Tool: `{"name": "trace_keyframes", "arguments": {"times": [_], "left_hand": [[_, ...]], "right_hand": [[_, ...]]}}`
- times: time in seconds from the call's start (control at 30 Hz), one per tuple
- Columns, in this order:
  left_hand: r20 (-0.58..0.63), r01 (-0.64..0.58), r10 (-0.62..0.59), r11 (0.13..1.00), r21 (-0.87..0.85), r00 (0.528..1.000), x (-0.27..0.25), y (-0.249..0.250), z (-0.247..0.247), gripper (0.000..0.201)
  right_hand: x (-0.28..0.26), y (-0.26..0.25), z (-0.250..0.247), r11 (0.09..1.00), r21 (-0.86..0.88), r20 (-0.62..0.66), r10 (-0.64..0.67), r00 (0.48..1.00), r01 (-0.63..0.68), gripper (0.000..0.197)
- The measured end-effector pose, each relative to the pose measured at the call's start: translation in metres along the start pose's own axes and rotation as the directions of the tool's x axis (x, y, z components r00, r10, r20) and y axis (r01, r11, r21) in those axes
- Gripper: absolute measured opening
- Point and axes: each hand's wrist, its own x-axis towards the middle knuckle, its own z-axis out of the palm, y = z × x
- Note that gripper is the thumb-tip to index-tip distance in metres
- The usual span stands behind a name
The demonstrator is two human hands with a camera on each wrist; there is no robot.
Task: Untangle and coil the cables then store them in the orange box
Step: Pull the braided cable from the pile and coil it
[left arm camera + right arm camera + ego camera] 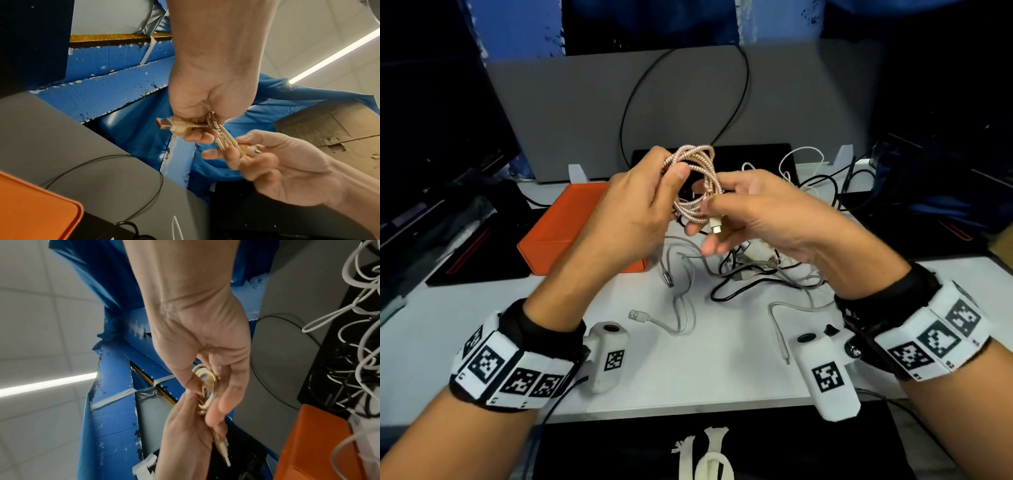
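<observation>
A rose-gold braided cable (697,181) is wound into a coil and held up above the table between both hands. My left hand (671,168) grips the coil's left side, thumb across the loops. My right hand (710,202) pinches the cable's free end, whose white plug (715,224) points down. In the left wrist view the left hand (197,129) holds the coil (224,136) and a USB plug (164,125). The right wrist view shows the right hand (207,394) on the coil (207,386). The orange box (558,233) lies below, to the left.
A tangle of white and black cables (756,267) lies on the white table under my right hand. A grey cable with a USB plug (635,315) lies near the front. A grey panel (585,109) stands behind, with a black cable looped on it.
</observation>
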Motion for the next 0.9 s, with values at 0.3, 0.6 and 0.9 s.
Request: {"name": "trace_keyframes", "arguments": {"times": [0.3, 0.6, 0.9], "left_hand": [[-0.038, 0.1, -0.101, 0.995, -0.024, 0.994, 0.005, -0.007, -0.008, 0.031], [0.294, 0.278, -0.08, 0.624, -0.731, 0.953, 0.006, -0.006, -0.019, 0.021], [0.233, 0.308, -0.204, 0.689, -0.656, 0.951, 0.008, -0.011, -0.018, 0.016]], "right_hand": [[-0.013, -0.01, -0.031, 0.948, -0.306, 0.101, -0.055, 0.993, 0.084, 0.025], [0.003, 0.005, -0.014, 0.956, 0.215, -0.01, -0.202, 0.979, 0.199, 0.028], [0.007, 0.013, 0.001, 0.977, 0.114, -0.139, -0.164, 0.977, 0.18, 0.02]]}}
